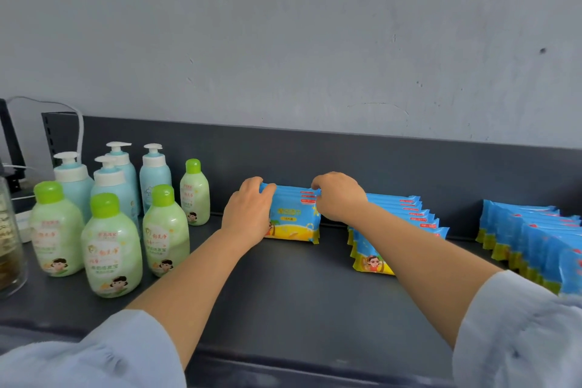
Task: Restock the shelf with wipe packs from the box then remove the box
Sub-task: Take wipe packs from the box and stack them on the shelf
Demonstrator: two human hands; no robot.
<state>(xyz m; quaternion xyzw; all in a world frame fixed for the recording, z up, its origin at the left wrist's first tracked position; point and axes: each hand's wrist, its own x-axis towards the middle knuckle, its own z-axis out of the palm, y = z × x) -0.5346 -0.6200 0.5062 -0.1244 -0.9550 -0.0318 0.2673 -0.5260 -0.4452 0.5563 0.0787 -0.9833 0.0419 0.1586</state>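
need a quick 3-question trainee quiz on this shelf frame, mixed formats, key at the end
1. True or false: the left hand and right hand both grip the same stack of wipe packs.
2. How many green-capped bottles stand on the shelf?
3. The box is: A) on the shelf, B) in the left hand, C) not in view.
Key: 1 true; 2 four; 3 C.

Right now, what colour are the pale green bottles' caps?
Bright green caps, shown best in the head view.
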